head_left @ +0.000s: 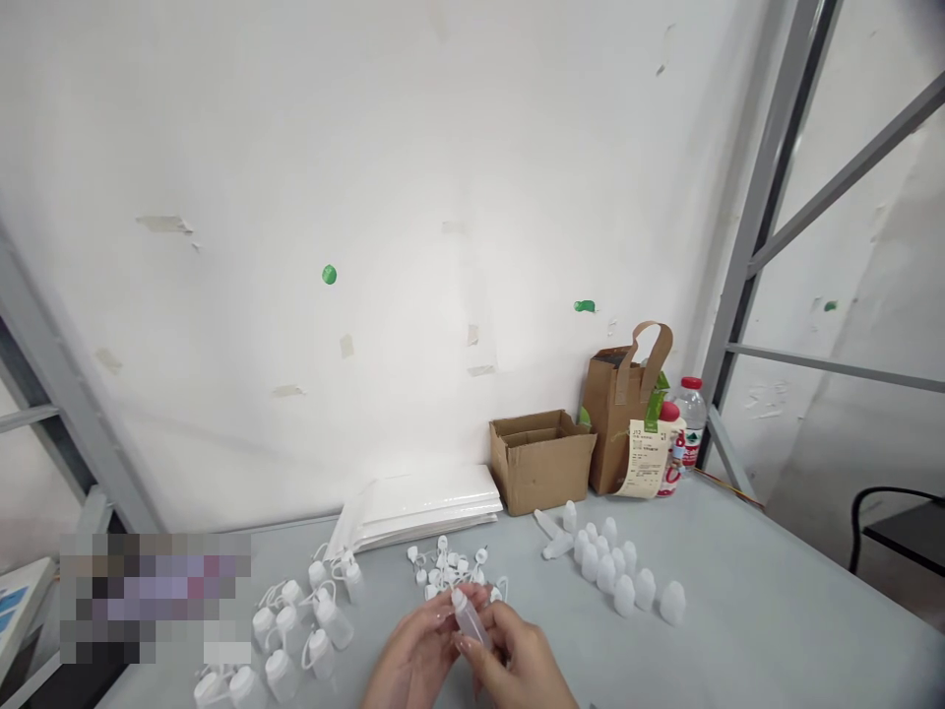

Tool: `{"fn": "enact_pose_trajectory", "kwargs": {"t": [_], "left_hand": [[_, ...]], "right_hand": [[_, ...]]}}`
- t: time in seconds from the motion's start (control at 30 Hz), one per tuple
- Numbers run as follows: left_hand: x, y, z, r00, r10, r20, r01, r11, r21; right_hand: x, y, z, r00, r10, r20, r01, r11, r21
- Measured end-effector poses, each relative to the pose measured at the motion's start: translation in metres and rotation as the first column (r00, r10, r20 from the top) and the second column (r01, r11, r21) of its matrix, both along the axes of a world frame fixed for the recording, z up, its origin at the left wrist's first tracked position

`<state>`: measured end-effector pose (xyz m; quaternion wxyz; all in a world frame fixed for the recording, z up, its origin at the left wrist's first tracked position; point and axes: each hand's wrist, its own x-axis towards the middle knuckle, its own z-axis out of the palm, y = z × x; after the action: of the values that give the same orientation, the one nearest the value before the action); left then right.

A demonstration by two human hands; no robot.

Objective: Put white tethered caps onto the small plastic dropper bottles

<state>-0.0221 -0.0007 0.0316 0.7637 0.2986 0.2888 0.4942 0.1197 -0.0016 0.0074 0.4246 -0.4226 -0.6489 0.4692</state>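
Observation:
A small translucent bottle with a narrow tip is tilted between my hands near the table's front edge. My right hand is closed round its lower part with thumb and fingers. My left hand is curled beside it, its fingertips pressed near the bottle's neck. Just beyond my hands lies a pile of small white caps with loops. To the left stand several bottles with looped caps. On the right, several translucent bottles without looped caps stand in a group, and a couple lie on their sides.
The grey table meets a white wall. At the back are a stack of white packets, an open cardboard box, a brown paper bag and a red-capped water bottle. Metal frames rise at both sides; a dark chair is far right.

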Motion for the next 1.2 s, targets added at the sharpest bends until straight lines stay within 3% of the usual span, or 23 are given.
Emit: {"fn": "enact_pose_trajectory", "kwargs": {"t": [0.27, 0.57, 0.7, 0.87, 1.07, 1.2], "left_hand": [[0.001, -0.001, 0.001, 0.992, -0.071, 0.106, 0.076, 0.996, -0.046], [0.007, -0.002, 0.008, 0.984, -0.09, 0.151, 0.112, 0.983, -0.145], [0.005, -0.003, 0.008, 0.984, -0.038, 0.176, 0.063, 0.988, -0.138], [0.003, -0.005, 0.011, 0.984, -0.077, 0.161, 0.084, 0.996, -0.041], [0.006, -0.006, 0.013, 0.999, -0.012, 0.035, 0.013, 0.999, -0.029], [0.01, -0.009, 0.016, 1.0, 0.019, -0.004, -0.019, 0.999, -0.029]], "right_hand": [[-0.01, 0.005, -0.003, 0.961, 0.096, -0.258, -0.176, 0.935, -0.307], [-0.01, 0.006, 0.011, 0.865, 0.184, -0.466, -0.367, 0.866, -0.339], [-0.008, 0.006, 0.015, 0.894, 0.191, -0.406, -0.333, 0.889, -0.314], [-0.008, 0.004, 0.015, 0.934, 0.132, -0.331, -0.24, 0.92, -0.31], [-0.01, 0.004, 0.004, 0.944, 0.08, -0.321, -0.184, 0.934, -0.307], [-0.009, 0.004, -0.007, 0.96, 0.025, -0.28, -0.083, 0.977, -0.198]]}}
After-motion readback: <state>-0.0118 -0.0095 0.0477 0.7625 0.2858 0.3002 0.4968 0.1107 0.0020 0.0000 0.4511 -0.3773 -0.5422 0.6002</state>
